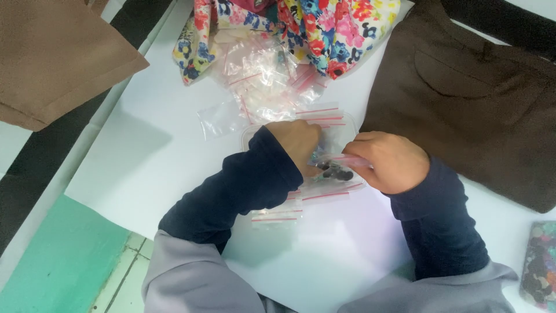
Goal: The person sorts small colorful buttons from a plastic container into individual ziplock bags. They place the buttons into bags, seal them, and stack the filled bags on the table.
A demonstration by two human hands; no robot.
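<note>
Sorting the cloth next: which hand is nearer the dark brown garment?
Right. The right hand sits just beside the dark brown garment, near its left edge; the left hand is farther away, across the small bags.

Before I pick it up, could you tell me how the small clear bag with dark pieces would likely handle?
The small clear bag, pinched by the right hand, looks thin, so probably floppy and slippery. The dark pieces inside seem small and loose, likely shifting and sagging to one end. It appears light.
</note>
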